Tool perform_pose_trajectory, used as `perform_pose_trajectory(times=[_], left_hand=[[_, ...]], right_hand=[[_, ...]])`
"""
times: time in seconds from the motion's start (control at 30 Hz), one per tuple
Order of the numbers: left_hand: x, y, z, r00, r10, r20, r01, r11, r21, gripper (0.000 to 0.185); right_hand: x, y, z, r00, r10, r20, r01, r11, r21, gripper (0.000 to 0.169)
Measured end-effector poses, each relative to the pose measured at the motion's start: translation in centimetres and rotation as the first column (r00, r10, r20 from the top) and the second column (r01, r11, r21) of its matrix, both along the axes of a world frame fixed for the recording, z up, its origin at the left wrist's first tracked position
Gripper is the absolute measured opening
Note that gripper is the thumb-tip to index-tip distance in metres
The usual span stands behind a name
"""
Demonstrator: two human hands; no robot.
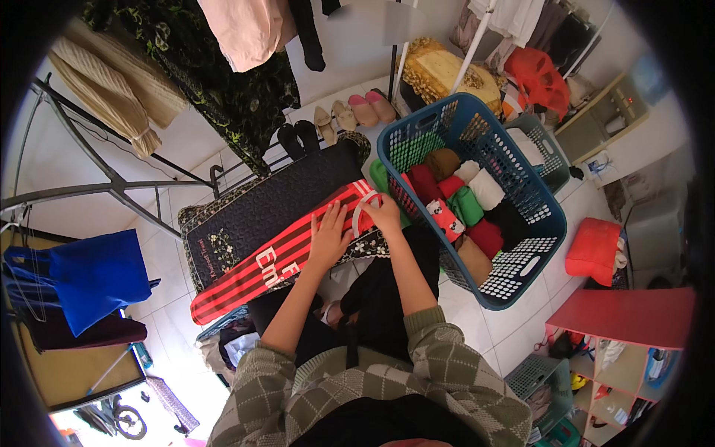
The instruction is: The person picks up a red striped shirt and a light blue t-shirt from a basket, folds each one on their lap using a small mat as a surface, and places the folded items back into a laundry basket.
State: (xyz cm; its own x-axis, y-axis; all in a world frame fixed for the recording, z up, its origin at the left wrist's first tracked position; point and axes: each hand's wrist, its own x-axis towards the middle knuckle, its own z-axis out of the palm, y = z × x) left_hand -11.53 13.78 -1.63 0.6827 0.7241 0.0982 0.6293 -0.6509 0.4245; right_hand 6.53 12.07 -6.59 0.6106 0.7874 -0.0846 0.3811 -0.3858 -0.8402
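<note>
A red and black striped jersey (251, 277), folded into a long narrow strip, lies diagonally across a dark quilted mat (273, 193) with a floral border. It bears white lettering. My left hand (329, 234) lies flat on the strip near its collar end, fingers spread. At the white-trimmed collar (360, 209), my right hand (382, 212) has its thumb and fingers on the fabric; whether they pinch it is hard to tell. Just right of that hand stands a blue plastic laundry basket (475, 201) with several rolled garments inside, among them a green roll (465, 205) and a white roll (486, 189).
Shoes (335, 115) line a rack behind the mat. Clothes hang above, including a black patterned cloth (206, 72). A metal frame (114, 181) and a blue bag (103, 282) are at left. A red cushion (595, 251) and pink shelf (620, 318) stand at right.
</note>
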Motion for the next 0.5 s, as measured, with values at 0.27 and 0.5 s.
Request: perform_pose_trajectory(times=[0.27, 0.5], left_hand=[[-0.2, 2.9, -3.6, 0.870, 0.196, 0.453, 0.078, 0.852, -0.517, 0.048], [-2.9, 4.9, -3.5, 0.699, 0.529, 0.481, -0.142, 0.762, -0.631, 0.039]], right_hand=[[-5.5, -1.0, 5.5, 0.975, 0.100, 0.198, -0.165, 0.922, 0.350, 0.043], [-10.6, -3.9, 5.2, 0.798, 0.352, 0.488, -0.491, 0.850, 0.190, 0.042]])
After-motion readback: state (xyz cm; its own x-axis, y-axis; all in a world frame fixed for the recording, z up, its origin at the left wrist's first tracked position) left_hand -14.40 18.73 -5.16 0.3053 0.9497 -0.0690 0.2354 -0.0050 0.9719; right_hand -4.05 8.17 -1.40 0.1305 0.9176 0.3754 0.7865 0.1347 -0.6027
